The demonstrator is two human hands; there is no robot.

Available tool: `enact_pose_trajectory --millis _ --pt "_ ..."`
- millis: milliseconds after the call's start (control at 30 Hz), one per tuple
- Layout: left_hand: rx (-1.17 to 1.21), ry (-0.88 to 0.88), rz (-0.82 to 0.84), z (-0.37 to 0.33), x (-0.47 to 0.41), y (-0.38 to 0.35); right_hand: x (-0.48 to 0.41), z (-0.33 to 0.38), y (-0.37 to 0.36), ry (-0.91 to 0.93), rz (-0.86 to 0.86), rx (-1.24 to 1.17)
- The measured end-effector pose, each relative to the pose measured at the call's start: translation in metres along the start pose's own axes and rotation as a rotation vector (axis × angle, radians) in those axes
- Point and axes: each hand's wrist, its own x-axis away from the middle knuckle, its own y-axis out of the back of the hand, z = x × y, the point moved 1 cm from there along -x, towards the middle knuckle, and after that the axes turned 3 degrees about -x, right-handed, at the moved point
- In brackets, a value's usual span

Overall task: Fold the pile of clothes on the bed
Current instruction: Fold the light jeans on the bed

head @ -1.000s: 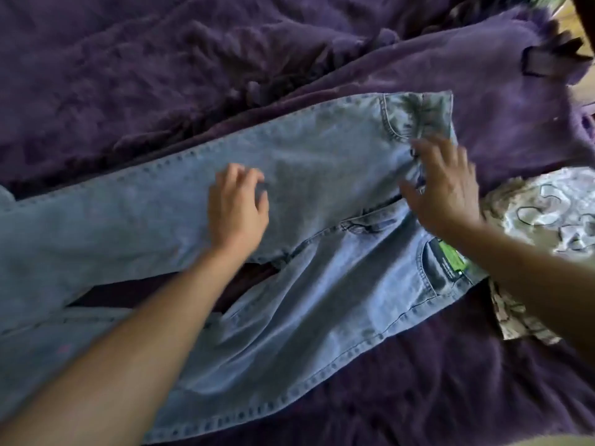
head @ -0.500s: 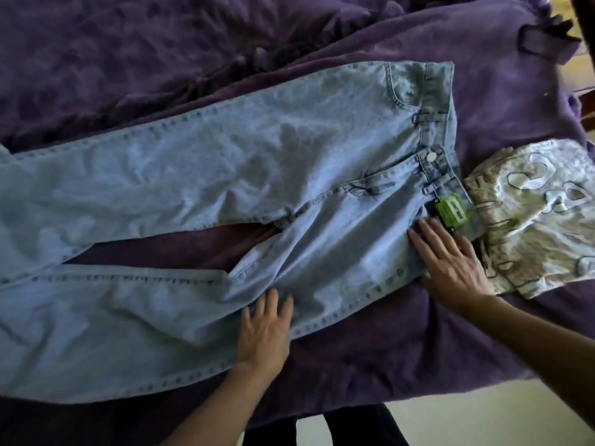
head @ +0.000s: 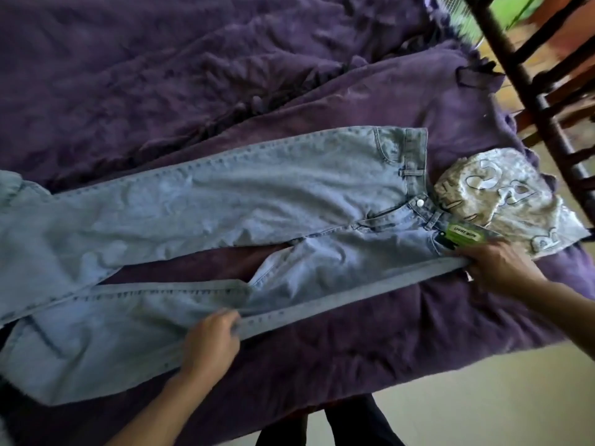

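Head view:

1. A rumpled purple blanket (head: 161, 75) covers the bed from the far edge to the near one, with pale floor (head: 483, 397) showing at the near right.
2. Light blue jeans (head: 257, 194) lie lengthwise on it, front up, waist to the right and legs running left, parted in a narrow V.
3. A dark wooden chair (head: 534, 101) stands at the far right, off the bed.
4. A folded grey patterned garment (head: 502, 201) sits just right of the waistband, touching it.
5. The right hand (head: 499, 268) pinches the near corner of the waist, fingers curled on the denim.
6. The left hand (head: 211, 344) grips the near leg's outer seam about mid-thigh, fingers wrapped over the edge; the seam runs taut between both hands.
7. A green tag (head: 463, 235) hangs at the waistband beside the right hand.
8. A white button (head: 420, 202) closes the fly.
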Motion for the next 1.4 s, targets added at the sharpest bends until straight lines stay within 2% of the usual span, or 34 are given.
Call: enact_pose_trajectory --millis 100,167,333,400,500,567,667,833,900,1000,1100,1167,1233,1300,1400 --pt "0.181 0.161 -0.267 0.037 -0.031 0.050 -0.048 0.010 0.032 -0.136 -0.037 -0.065" --pt "0.240 0.207 -0.382 0.052 -0.058 0.086 -0.091 0.020 0.051 -0.123 -0.078 -0.105" --pt "0.220 0.270 -0.570 0.061 -0.139 0.151 -0.202 0.034 0.073 -0.096 -0.139 0.001" --pt "0.215 0.316 -0.592 0.060 -0.174 0.164 -0.238 0.038 0.071 -0.097 -0.181 0.034" --pt "0.203 0.414 -0.551 0.058 -0.220 0.161 -0.281 0.043 0.057 -0.124 -0.218 0.076" --pt "0.153 0.472 -0.450 0.055 -0.240 0.147 -0.295 0.049 0.039 -0.119 -0.207 0.154" --pt "0.063 0.444 -0.386 0.052 -0.240 0.122 -0.296 0.061 0.020 -0.059 -0.230 0.242" --pt "-0.043 0.325 -0.425 0.079 -0.160 0.082 -0.261 0.113 0.017 0.116 -0.331 0.052" --pt "-0.102 0.336 -0.353 0.100 -0.118 0.065 -0.238 0.155 0.010 0.228 -0.286 -0.020" --pt "-0.195 0.374 -0.158 0.134 -0.061 0.041 -0.199 0.230 -0.013 0.382 -0.196 -0.105" --pt "-0.315 0.321 -0.044 0.177 -0.026 0.030 -0.165 0.303 -0.040 0.479 -0.160 -0.218" --pt "-0.380 0.280 -0.036 0.208 -0.015 0.030 -0.151 0.348 -0.059 0.449 -0.089 -0.313" --pt "-0.428 0.217 -0.014 0.235 -0.010 0.032 -0.145 0.390 -0.078 0.345 -0.031 -0.459" --pt "-0.475 0.124 0.008 0.258 -0.007 0.033 -0.150 0.432 -0.098 0.170 0.039 -0.620" --pt "-0.478 -0.004 0.042 0.285 0.001 0.033 -0.173 0.492 -0.128 -0.206 0.200 -0.876"
